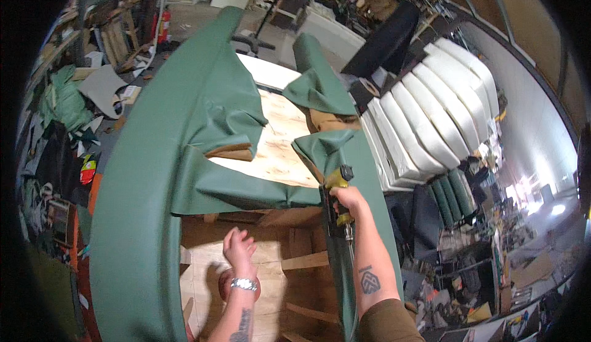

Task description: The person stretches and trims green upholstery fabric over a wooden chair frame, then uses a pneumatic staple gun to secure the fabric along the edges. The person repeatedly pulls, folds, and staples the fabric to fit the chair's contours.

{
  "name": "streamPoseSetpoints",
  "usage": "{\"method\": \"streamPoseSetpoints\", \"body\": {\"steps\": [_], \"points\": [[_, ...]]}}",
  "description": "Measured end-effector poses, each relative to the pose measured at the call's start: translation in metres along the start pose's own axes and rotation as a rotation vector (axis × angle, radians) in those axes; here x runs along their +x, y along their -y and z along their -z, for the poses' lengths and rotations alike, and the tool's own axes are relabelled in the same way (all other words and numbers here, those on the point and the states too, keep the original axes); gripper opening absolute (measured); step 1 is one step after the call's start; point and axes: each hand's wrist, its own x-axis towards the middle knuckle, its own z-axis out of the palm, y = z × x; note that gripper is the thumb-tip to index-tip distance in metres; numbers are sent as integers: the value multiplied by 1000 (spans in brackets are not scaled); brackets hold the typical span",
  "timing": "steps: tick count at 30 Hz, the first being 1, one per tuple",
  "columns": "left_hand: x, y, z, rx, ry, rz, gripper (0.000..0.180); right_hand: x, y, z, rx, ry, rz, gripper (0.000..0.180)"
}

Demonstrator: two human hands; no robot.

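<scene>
My right hand (351,201) is closed around a yellow and black pneumatic staple gun (336,177), with a hose fitting running down from its grip. The gun is against the right side of a piece of furniture covered in green leather-like upholstery (132,176). Loose folds of this cover lie around a pale wooden panel (284,136) in the middle. My left hand (239,249) hovers over the open lower part of the frame, fingers loosely bent and apart, holding nothing. Beneath my left wrist is a reddish-brown round thing (225,285), partly hidden by my arm.
Wooden slats (306,260) cross the open part of the frame. White foam-like cushions (425,117) stand stacked to the right, with dark green padded pieces (454,195) below them. Cluttered scraps and a green bundle (66,103) lie at the left. A red fire extinguisher (164,25) stands farther back.
</scene>
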Motion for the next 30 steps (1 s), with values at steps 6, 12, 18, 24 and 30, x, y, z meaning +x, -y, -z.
{"method": "streamPoseSetpoints", "body": {"steps": [6, 12, 18, 24, 30], "points": [[54, -34, 103, 15, -92, 69, 41, -83, -37, 24, 477, 65, 373, 63], [85, -29, 63, -184, 41, -24, 64, -122, -50, 71, -65, -140, 371, 66], [102, -40, 11, -438, -1, -165, 50, -109, -80, 56, -195, -444, 550, 64], [87, -60, 14, -550, 71, -247, 34, -104, -33, 30, -912, -588, 172, 37], [57, -68, 2, -685, 149, -347, 38, -69, 115, -141, -292, 144, 1039, 44]]}}
